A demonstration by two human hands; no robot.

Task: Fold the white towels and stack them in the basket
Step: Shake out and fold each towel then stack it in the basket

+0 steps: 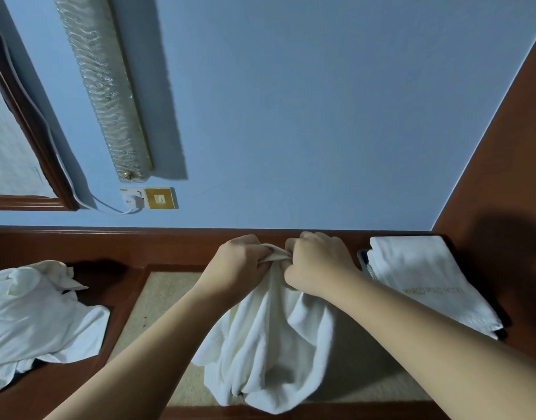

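Item: white towel (273, 344), bunched and hanging over the middle of the bench (175, 253), its top edge gathered between both hands; left hand (239, 262) and right hand (315, 263) sit close together, fingers (262, 253) of each curled tight and gripping that edge. Left: heap of unfolded towels (39, 316) on the bench. Far right: folded towels (427, 277) stacked against the wooden side panel (503, 177), a dark basket rim (363, 260) showing at their left edge.

"MARCO POLO HOTEL" in gold on folded towel (427, 283)
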